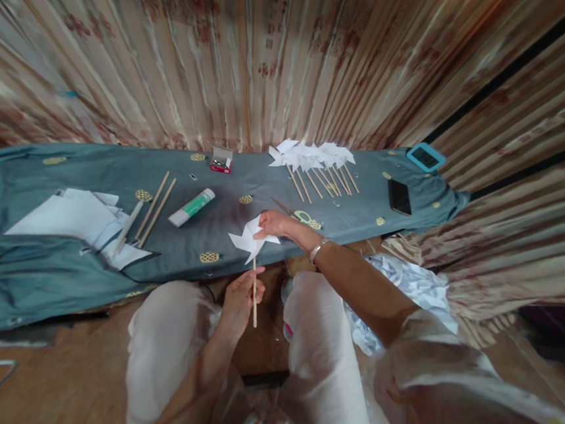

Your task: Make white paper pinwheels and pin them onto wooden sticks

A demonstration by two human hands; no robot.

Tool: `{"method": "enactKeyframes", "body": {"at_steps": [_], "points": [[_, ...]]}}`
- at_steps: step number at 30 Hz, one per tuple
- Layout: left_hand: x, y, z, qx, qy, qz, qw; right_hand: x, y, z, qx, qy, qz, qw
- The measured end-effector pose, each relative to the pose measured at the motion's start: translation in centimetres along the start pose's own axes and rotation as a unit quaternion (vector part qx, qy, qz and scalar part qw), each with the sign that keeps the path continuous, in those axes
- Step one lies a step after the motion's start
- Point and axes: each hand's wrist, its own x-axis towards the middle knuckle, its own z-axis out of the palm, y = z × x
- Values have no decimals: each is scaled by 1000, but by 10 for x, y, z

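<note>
A white paper pinwheel (246, 240) on a wooden stick (255, 302) is held up at the near edge of the cloth-covered table. My left hand (239, 297) is closed round the stick below the paper. My right hand (272, 224) reaches in from the right, its fingers pinching the pinwheel's paper near the centre. Just behind the right hand lie scissors (302, 216) with pale green handles. Several finished-looking pinwheels (312, 156) rest in an overlapping row at the back, their sticks pointing toward me.
White paper sheets (64, 216) lie at left, beside two loose sticks (158, 209). A green-and-white tube-like package (192, 207), a small red box (222, 160), a black phone (400, 197) and a blue-framed device (425, 157) are on the table. Crumpled paper (409, 286) lies below right.
</note>
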Motion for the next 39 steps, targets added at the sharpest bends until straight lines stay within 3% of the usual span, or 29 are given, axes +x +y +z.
{"method": "enactKeyframes", "body": {"at_steps": [9, 39], "points": [[1, 2, -4, 11, -4, 0, 1000, 1, -1, -2, 26, -35, 18, 999], [4, -14, 4, -12, 0, -30, 999, -3, -3, -4, 33, -34, 32, 998]]}}
